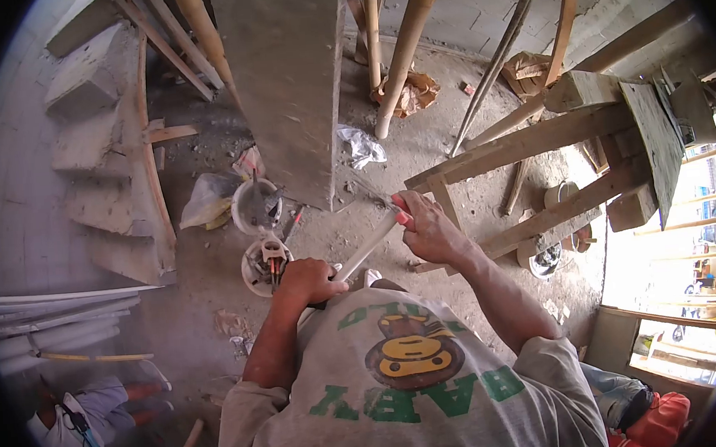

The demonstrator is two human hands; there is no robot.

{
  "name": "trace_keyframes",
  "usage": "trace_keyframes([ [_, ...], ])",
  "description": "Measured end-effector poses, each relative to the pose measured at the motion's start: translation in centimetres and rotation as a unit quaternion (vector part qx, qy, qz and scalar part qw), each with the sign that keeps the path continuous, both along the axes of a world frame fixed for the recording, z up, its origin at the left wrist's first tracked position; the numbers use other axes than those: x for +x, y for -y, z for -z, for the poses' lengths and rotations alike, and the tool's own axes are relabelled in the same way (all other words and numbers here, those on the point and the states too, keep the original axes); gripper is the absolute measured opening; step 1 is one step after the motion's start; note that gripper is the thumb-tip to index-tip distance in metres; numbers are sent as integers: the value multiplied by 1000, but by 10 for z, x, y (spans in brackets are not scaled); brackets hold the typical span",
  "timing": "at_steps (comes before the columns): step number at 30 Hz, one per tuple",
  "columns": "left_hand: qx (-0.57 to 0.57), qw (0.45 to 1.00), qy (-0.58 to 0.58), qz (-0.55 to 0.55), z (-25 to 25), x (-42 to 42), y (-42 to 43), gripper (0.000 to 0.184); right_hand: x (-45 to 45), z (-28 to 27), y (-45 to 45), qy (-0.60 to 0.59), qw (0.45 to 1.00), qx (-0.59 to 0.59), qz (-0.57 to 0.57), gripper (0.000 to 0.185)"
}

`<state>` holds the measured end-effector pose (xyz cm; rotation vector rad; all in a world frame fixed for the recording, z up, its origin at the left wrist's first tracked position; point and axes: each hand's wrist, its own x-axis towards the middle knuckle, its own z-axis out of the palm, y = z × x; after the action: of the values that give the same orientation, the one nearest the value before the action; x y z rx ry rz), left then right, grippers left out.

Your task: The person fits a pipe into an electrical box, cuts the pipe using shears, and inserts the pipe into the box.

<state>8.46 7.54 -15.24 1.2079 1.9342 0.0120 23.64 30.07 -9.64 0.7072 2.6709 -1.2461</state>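
A white pipe (368, 246) runs slantwise in front of my shirt, between my two hands. Its lower left end is in my left hand (311, 282), whose fingers are wrapped round it. At the upper right end, my right hand (426, 225) is closed near a small red piece (403, 218); a thin dark rod or blade seems to extend up and left from there, too small to make out. Left of my left hand is a white bucket (256, 282) with red-handled tools in it, and above it another bucket (243, 208) holds a dark tool.
A concrete pillar (281, 79) hangs ahead. Wooden poles (404, 54) and a timber trestle (518, 142) stand ahead and right. Concrete steps (100, 158) and stacked pipes (66, 327) are left. A person (97, 416) is at lower left; a red bag (658, 418) lies lower right.
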Motion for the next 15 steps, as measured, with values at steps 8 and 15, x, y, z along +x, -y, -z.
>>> trace_keyframes([
  [8,-10,1000,-14,14,-5,-2,-3,53,-3,-3,2,-32,999,23,-25,51],
  [15,6,1000,-17,11,2,-1,-2,53,-5,-7,3,-27,998,29,-44,47],
])
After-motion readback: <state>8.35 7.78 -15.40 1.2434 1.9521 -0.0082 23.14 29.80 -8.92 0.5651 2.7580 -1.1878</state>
